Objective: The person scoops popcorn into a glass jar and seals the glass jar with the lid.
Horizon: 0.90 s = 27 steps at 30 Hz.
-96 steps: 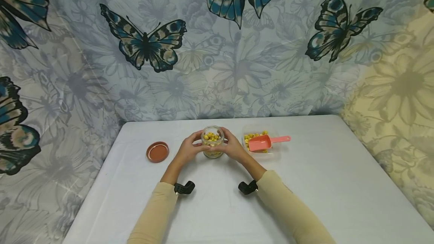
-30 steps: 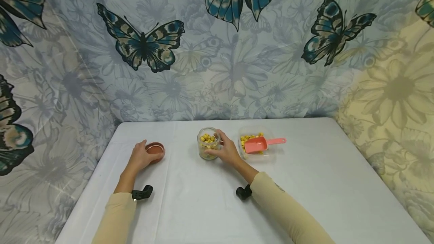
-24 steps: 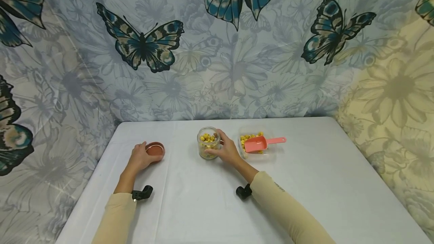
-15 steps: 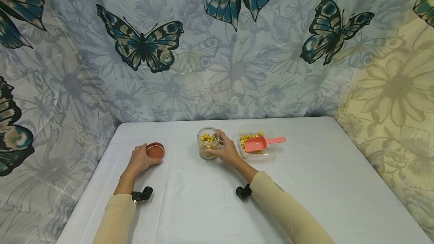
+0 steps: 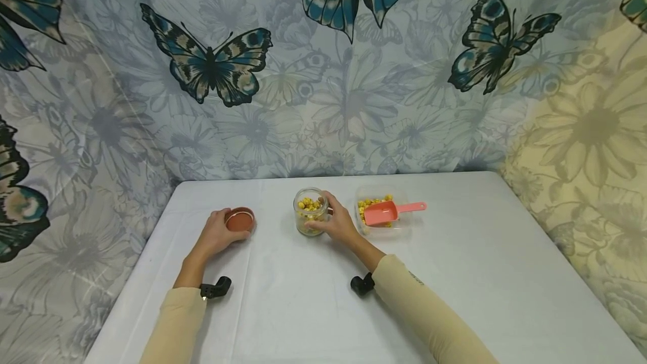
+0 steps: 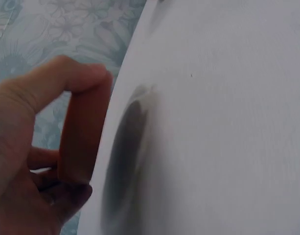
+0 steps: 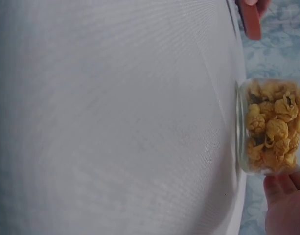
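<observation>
My left hand [image 5: 216, 235] grips a reddish-brown jar lid [image 5: 240, 220] by its edge, inner side up. In the left wrist view the lid [image 6: 85, 132] is raised above the tablecloth, its shadow beneath, with thumb and fingers on opposite sides. My right hand [image 5: 337, 223] holds the side of an uncapped glass jar [image 5: 306, 222] that stands on the table. Yellow popcorn [image 7: 277, 127] fills much of the jar in the right wrist view. The jar's top lies outside that view.
Right of the jar sits a clear plastic container [image 5: 404, 233] with more popcorn [image 5: 365, 205]. A coral-pink scoop [image 5: 382, 214] lies across it, handle pointing right. A white cloth covers the table [image 5: 293, 308]; a butterfly-patterned fabric [image 5: 349, 117] hangs behind.
Over the last seconds my left hand has left the jar and taken hold of the lid. Since half a second ago it has lifted the lid and moved slightly right. My right hand stays on the jar.
</observation>
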Each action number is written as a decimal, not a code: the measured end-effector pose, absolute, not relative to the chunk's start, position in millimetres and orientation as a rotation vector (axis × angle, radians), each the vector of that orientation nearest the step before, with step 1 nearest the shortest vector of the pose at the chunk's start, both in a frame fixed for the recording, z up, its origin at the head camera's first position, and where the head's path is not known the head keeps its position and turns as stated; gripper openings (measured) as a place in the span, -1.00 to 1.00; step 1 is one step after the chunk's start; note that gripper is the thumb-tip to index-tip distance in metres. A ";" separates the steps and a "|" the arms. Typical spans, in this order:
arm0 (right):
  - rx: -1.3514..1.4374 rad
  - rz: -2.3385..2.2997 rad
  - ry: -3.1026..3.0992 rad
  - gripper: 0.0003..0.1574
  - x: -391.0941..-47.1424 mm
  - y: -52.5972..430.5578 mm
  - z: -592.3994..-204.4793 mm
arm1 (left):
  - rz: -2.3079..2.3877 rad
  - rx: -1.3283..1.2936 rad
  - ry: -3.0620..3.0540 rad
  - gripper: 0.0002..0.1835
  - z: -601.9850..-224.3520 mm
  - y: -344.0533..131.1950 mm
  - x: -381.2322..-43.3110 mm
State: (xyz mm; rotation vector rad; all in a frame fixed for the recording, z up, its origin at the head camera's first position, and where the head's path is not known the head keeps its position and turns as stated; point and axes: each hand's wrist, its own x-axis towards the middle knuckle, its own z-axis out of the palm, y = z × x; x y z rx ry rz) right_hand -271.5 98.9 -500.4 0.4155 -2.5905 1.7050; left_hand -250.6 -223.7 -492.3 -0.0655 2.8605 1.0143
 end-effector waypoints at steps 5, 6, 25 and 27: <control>0.414 1.699 -2.608 0.10 -272.5 98.4 -499.5 | 1.093 -0.013 2.839 0.04 -488.0 -212.0 -254.9; 0.413 1.700 -2.610 0.10 -272.4 98.5 -499.5 | 1.103 -0.001 2.841 0.04 -487.1 -209.8 -255.4; 0.432 1.697 -2.618 0.12 -272.8 99.6 -495.3 | 1.166 0.194 2.852 -0.03 -456.4 -171.5 -262.6; 0.442 1.707 -2.613 0.12 -273.5 99.8 -495.2 | 1.163 0.222 2.847 -0.03 -452.9 -166.9 -263.8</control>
